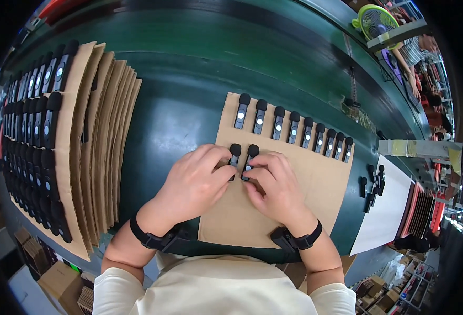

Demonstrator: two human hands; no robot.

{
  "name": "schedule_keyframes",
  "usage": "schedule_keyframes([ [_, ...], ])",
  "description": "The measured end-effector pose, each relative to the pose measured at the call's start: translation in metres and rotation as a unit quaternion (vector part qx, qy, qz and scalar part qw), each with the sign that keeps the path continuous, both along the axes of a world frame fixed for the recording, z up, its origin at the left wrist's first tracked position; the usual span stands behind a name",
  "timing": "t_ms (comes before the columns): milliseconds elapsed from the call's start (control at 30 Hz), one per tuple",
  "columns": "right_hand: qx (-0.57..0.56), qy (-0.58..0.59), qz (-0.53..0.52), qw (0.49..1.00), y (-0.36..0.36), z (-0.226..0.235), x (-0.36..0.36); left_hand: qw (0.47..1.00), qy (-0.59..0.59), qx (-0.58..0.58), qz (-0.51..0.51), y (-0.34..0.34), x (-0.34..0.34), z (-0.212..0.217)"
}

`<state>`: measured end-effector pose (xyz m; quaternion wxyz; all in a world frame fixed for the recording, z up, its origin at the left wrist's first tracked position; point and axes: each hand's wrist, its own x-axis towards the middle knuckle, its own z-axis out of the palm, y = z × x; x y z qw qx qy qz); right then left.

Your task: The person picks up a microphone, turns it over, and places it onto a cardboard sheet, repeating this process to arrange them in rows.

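A brown cardboard sheet [284, 210] lies on the green table in front of me. Along its far edge runs a row of several small black wireless microphones [278, 125] with foam tips, most showing a pale round spot. Just below the row's left end, my left hand [192, 184] pinches a microphone [235, 150] between thumb and fingers. Beside it my right hand [277, 188] grips a second microphone [252, 151], its foam tip pointing away from me. The two stand side by side, a small gap apart, their lower bodies partly covered by my fingers.
To the left rises a stack of cardboard sheets [105, 152], its top covered with rows of microphones [49, 121]. Loose microphones [381, 178] lie right, by a white sheet [386, 210]. A metal post [415, 148], a green fan [376, 23] and another person [412, 52] are farther right.
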<state>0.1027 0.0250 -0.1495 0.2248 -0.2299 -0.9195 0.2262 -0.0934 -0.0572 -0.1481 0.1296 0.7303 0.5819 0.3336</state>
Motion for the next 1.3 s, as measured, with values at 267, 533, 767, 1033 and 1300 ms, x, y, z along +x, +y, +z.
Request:
schedule_keyframes([
  [267, 0.004, 0.036, -0.010, 0.999, 0.004, -0.014, 0.002, 1.000, 0.003, 0.003, 0.029, 0.006, 0.002, -0.007],
  [533, 0.002, 0.050, -0.028, 0.998, 0.006, -0.019, 0.001, 0.999, -0.005, 0.000, 0.045, 0.009, 0.003, -0.009],
  [767, -0.079, 0.082, -0.045, 0.993, 0.004, -0.024, 0.002, 0.999, -0.016, -0.004, 0.044, 0.009, 0.002, -0.006],
  [1033, -0.008, 0.094, -0.018, 0.995, 0.003, 0.022, 0.023, 0.999, -0.039, 0.011, 0.030, 0.008, 0.002, -0.007],
  [1300, 0.055, -0.015, -0.091, 0.994, 0.061, 0.086, 0.092, 0.996, -0.075, 0.021, 0.040, 0.003, 0.000, 0.010],
])
